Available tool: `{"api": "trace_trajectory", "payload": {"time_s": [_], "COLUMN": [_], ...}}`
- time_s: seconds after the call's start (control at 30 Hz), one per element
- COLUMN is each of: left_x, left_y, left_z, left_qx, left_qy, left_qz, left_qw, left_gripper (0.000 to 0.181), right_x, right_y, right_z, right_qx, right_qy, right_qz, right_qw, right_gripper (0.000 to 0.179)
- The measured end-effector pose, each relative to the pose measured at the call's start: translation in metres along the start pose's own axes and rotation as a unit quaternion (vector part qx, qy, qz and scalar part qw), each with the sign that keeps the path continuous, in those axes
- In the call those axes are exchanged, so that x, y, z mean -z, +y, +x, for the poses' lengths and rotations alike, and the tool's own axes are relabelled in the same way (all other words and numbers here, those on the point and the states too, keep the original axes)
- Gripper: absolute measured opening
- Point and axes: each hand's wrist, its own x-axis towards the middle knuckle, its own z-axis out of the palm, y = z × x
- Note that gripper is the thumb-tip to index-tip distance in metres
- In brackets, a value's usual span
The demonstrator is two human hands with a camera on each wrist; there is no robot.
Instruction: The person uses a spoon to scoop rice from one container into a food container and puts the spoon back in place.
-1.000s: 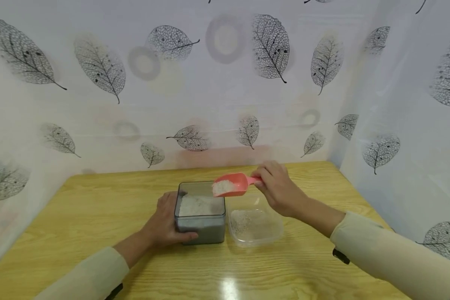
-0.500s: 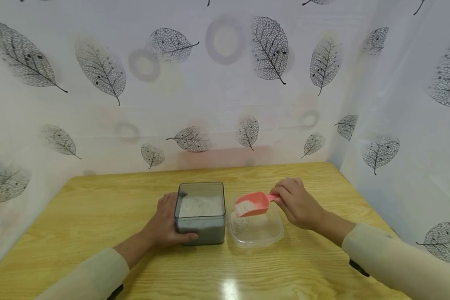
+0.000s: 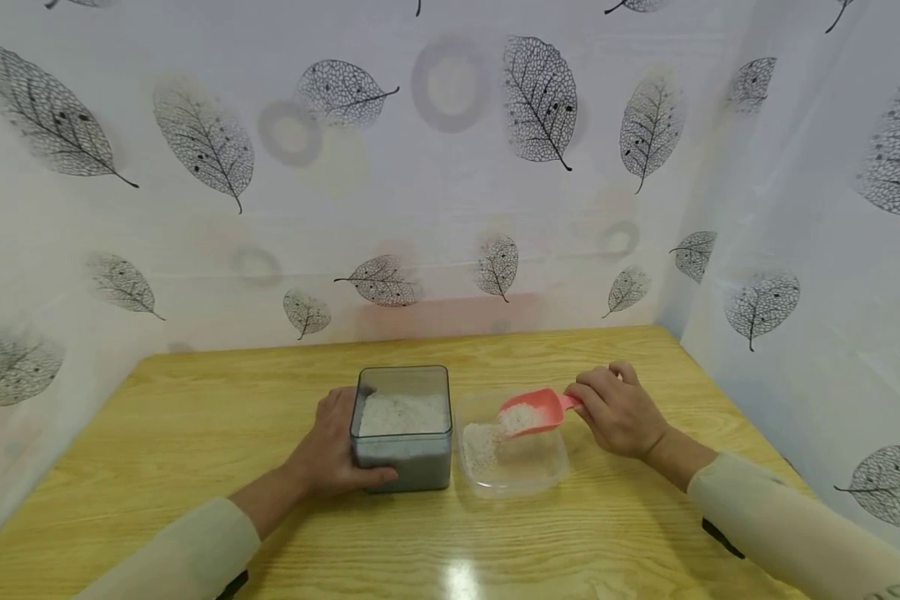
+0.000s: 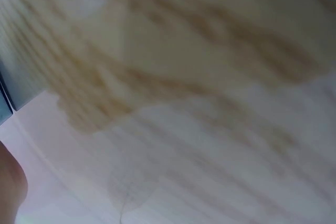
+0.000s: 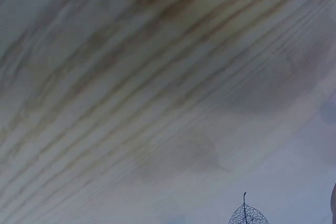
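Note:
My right hand [image 3: 621,412] pinches the handle of a pink scoop [image 3: 546,407]. The scoop tilts left over a clear plastic tub [image 3: 521,479], and white rice-like grains [image 3: 521,418] slide off its lip. A small heap of the same grains [image 3: 480,446] lies in the tub's left part. Just left of the tub stands a grey see-through square container [image 3: 412,467], part filled with white grains [image 3: 403,414]. My left hand [image 3: 337,450] grips this container's left side, thumb along the front and fingers toward the back, partly hidden.
Both containers stand side by side on a wood-grain table [image 3: 225,417]. A leaf-print curtain [image 3: 450,192] closes off the back and both sides. The wrist views are blurred and show mostly table surface and curtain.
My right hand has carried the loaded scoop from above the grey container rightward and down to the clear tub, where grains now spill out. The left hand has stayed on the grey container.

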Motion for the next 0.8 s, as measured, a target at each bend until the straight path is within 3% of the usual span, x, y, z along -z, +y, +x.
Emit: {"api": "trace_trajectory", "payload": {"time_s": [0.2,0.4,0.6,0.8], "left_x": [-0.002,-0.002,-0.001,0.0], "left_y": [0.001,0.001,0.0,0.001], "left_z": [0.0,0.001,0.001,0.001], "left_qx": [-0.002,-0.002,-0.002,0.001], "left_qy": [0.002,0.004,0.002,0.002], "left_qz": [0.004,0.004,0.006,-0.004], "left_qw": [1.0,1.0,1.0,1.0], "left_gripper": [0.11,0.11,0.109,0.11], "right_x": [-0.002,0.002,0.015,0.031], "right_y": [0.004,0.001,-0.003,0.0], "right_z": [-0.006,0.002,0.021,0.04], "right_qx": [0.008,0.0,-0.037,-0.07], "right_qy": [-0.002,-0.024,-0.107,-0.182], "right_qz": [-0.018,0.013,0.072,0.087], "right_qw": [0.9998,0.9996,0.991,0.9769], "right_gripper": [0.038,0.037,0.039,0.048]}}
